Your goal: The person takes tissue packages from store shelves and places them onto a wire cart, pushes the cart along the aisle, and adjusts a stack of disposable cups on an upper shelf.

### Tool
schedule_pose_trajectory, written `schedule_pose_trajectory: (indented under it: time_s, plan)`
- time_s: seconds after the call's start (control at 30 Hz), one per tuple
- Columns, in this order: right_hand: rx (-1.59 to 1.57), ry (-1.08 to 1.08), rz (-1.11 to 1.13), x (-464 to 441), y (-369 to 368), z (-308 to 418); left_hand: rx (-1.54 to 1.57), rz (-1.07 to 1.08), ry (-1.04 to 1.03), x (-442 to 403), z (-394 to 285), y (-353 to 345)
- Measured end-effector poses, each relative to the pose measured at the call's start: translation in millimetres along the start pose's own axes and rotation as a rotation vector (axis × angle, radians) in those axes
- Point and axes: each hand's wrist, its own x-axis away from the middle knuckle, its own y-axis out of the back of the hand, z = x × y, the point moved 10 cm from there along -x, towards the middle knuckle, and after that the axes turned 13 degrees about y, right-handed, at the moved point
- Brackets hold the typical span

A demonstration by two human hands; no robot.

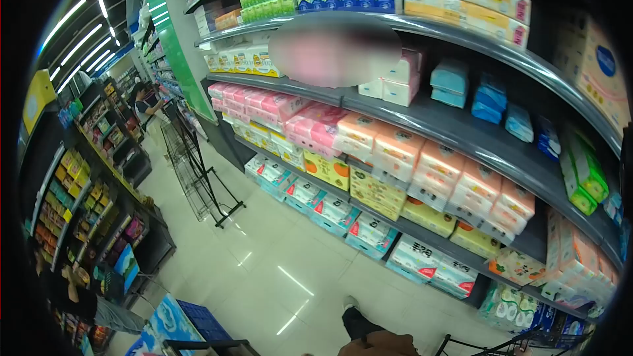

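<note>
Neither my left hand nor my right hand shows in the head view. At the bottom edge I see brown clothing (381, 343), a dark trouser leg (356, 323) and a light shoe (350, 302) on the floor. In front of me and to the right rise shelves of packaged tissues. Pink tissue packs (315, 125) and orange-and-white tissue packs (440, 161) fill one level. White-and-blue tissue packs (335, 214) line the bottom level. Small blue packs (488, 97) stand apart on a higher level.
A black wire rack (191, 165) stands in the aisle on the tiled floor (277, 250). Shelves of goods (72, 178) run along the left. One person (146, 102) is far down the aisle, another (79, 296) at lower left. A blue crate (201, 322) sits nearby.
</note>
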Motion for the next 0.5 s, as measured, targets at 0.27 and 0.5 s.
schedule_pose_trajectory:
  time_s: [0.27,0.5]
  plan:
    - [0.273,0.093,0.067,42.1,-114.4,101.4,-0.079,-0.31,-0.589,53.6,-351.7,205.3]
    - [0.065,0.082,0.176,118.2,-243.1,259.1,-0.168,-0.119,-0.409,18.9,-436.6,255.7]
